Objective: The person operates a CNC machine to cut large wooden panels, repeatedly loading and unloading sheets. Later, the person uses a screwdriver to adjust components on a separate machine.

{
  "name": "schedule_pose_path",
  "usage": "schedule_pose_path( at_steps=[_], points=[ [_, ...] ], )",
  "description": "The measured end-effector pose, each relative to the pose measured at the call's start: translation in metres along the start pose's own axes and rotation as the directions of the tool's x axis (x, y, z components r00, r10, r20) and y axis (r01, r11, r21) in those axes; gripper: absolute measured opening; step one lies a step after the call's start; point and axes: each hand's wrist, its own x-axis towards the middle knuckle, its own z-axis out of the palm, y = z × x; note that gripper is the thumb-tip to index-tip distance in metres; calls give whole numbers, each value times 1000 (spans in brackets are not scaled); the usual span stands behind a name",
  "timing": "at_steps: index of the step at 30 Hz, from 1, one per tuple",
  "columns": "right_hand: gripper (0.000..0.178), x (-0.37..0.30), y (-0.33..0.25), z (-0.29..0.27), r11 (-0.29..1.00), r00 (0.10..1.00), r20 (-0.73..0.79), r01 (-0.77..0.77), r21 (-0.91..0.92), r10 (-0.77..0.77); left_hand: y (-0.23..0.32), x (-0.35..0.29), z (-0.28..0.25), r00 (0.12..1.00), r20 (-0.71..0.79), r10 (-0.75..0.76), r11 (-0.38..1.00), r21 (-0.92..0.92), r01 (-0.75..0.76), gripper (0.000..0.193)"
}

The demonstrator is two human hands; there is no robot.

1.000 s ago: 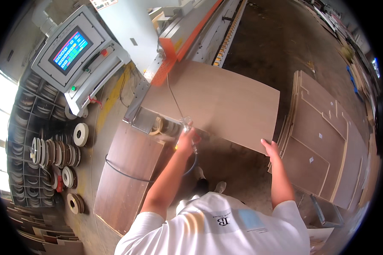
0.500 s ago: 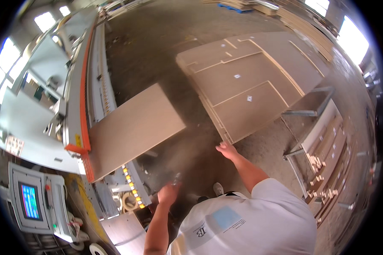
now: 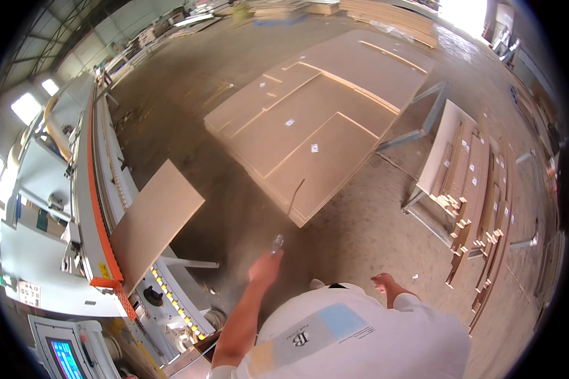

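My left hand [image 3: 265, 268] is closed around a small, shiny tool [image 3: 278, 242] whose exact kind is not clear. A thin, dark bent rod [image 3: 296, 197] shows just beyond it, over the near corner of the stacked brown panels [image 3: 348, 164]; whether rod and tool are joined I cannot tell. Loosely curled, with the fingers a little apart and nothing visible in them, my right hand [image 3: 383, 283] hangs beside my shirt. To the left, a single brown panel [image 3: 158, 221] rests at the end of a long machine with an orange edge [image 3: 104, 234].
Narrow strips [image 3: 464, 180] lie on a metal-framed rack [image 3: 427, 218] at the right. A control screen [image 3: 65, 357] stands at the lower left. A light bar [image 3: 193, 262] juts from the machine toward the floor [image 3: 171, 120]. More board piles [image 3: 385, 19] are at the back.
The view has turned to the right and my body has shifted. My left hand has swung forward toward the panel stack with the tool. My right hand has drawn back from the stack's corner to my side.
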Motion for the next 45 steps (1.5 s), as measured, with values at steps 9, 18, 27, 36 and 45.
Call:
schedule_pose_path(
  at_steps=[9,18,27,36,45],
  points=[
    [37,-15,-141,-13,962,981,-133,166,219,-139,89,28,18,980,-77,186,983,17,-185,56],
    [41,-14,-84,-46,854,850,-191,513,89,-490,141,34,42,966,-33,258,965,67,-255,56],
    [29,-31,-18,-14,896,995,74,28,442,-68,149,18,46,952,23,304,949,80,-305,55],
    [20,-34,-62,-50,642,981,34,97,761,-189,58,100,72,976,-82,202,978,-33,-205,54],
    [28,-69,-168,-31,800,988,-55,148,581,-143,-198,78,68,895,-130,-427,822,-468,324,61]
  ],
)
